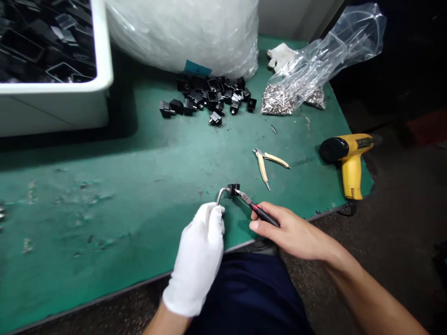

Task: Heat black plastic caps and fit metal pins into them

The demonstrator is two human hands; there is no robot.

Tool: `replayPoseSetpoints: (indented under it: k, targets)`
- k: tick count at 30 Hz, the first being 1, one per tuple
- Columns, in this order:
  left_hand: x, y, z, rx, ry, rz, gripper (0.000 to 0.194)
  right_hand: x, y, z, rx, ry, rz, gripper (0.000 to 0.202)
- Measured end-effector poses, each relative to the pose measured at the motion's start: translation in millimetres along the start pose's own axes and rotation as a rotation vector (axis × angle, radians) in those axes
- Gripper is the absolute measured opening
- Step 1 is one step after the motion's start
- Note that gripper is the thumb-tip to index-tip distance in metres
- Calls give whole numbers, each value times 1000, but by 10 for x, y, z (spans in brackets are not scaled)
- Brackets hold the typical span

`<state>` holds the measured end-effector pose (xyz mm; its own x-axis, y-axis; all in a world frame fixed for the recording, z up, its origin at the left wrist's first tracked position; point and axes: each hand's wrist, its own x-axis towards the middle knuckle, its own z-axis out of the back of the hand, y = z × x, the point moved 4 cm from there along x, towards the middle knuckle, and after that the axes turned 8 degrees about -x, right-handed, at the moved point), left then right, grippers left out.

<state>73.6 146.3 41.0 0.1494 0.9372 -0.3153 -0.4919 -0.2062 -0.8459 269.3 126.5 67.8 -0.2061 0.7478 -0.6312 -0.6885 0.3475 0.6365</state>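
Note:
My left hand (200, 258), in a white glove, is closed on a bent metal rod (220, 192). The rod's bent end meets the left side of a small black plastic part (233, 189) near the table's front edge. Bare and closed, my right hand (284, 228) grips black-and-red handled pliers (261, 213). The tips of the pliers are at the right side of the black part. Whether the jaws pinch it is too small to tell. Cutters with pale yellow handles (262, 168) lie spread behind the pliers.
Loose black parts (212, 97) lie in a pile before a large plastic bag (195, 32). A white bin (52, 109) stands back left. Bagged metal pins (278, 100) lie back right, and a yellow heat gun (352, 172) rests at the green table's (122, 186) right edge.

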Motion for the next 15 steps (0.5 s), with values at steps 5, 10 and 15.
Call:
replayPoseSetpoints:
  k: [5, 10, 15]
  targets:
    - [-139, 12, 93, -38, -5, -18, 28, -69, 45, -63, 18, 49, 35, 18]
    - [-236, 57, 230, 36, -12, -57, 27, -104, 103, -67, 26, 110, 51, 17]
    - [-292, 29, 290, -35, 12, -35, 24, -100, 129, -151, 22, 109, 71, 11]
